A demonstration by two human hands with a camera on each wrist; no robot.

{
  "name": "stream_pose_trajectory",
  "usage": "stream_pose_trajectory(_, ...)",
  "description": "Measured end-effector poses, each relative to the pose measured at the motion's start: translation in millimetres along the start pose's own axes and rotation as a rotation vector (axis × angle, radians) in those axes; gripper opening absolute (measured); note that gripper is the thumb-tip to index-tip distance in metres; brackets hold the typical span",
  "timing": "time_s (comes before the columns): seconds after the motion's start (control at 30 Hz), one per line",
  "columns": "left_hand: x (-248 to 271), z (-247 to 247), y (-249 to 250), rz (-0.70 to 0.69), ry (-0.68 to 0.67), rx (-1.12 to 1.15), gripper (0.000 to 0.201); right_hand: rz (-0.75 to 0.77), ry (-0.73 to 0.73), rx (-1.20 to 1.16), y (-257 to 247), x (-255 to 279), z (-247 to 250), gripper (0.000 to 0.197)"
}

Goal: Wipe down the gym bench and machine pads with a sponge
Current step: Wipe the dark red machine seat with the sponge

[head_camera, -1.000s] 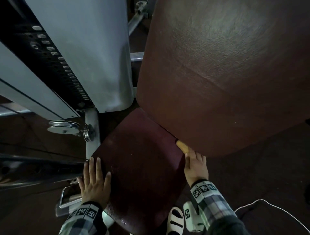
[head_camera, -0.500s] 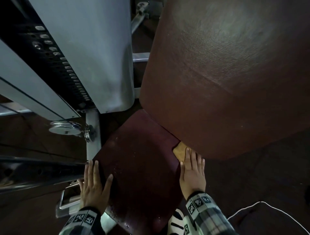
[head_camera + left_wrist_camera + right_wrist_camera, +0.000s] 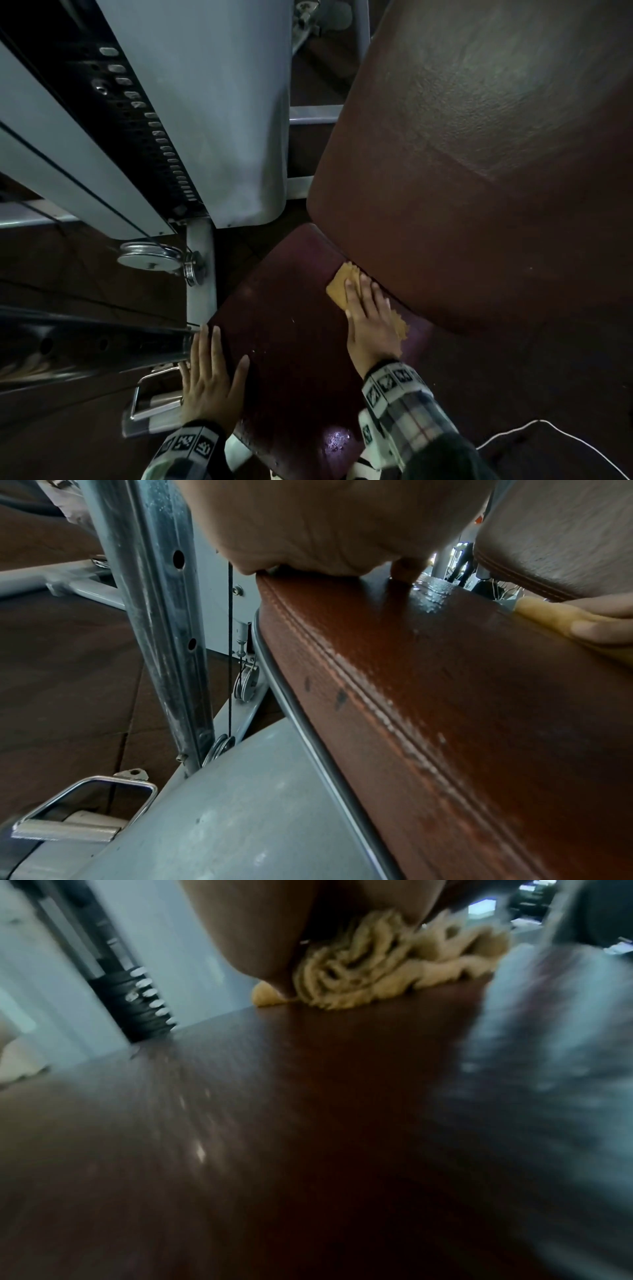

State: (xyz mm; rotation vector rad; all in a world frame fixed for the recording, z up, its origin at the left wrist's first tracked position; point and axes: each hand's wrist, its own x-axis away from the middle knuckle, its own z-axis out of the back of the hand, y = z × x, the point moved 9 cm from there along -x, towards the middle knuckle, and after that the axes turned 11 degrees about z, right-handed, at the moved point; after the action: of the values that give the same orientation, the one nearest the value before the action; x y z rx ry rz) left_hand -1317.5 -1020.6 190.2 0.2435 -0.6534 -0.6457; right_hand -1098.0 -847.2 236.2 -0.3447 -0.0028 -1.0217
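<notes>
The right hand (image 3: 371, 320) is pressing the tan sponge (image 3: 342, 284) flat-fingered onto the seat pad (image 3: 291, 342), just under the backrest pad (image 3: 479, 205); the left hand (image 3: 212, 380) is resting open on the seat's edge. Droplets suggest the seat is partly wiped, the backrest seemingly untouched. Only the left wrist view is showing the seat's stitched side.

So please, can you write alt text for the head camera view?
A right hand presses a yellow sponge flat onto a dark red seat pad, under a larger backrest pad. The left hand rests flat on the seat's left edge, beside a grey machine frame.
</notes>
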Motion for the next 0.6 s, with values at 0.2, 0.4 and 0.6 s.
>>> stream_pose_trajectory(0.2, -2, -2, -2, 0.001, 0.009, -0.007, 0.088, -0.11, 0.029, 0.002, 45, 35, 10, 0.053)
stream_pose_trajectory(0.4, -1, -1, 1, 0.012, -0.002, -0.001, 0.089, -0.27, 0.055, -0.001, 32, 2, 23, 0.052)
stream_pose_trajectory(0.6, 0, -1, 2, 0.018, -0.011, -0.004, 0.088, -0.002, -0.07, -0.084, -10, -17, 2, 0.058)
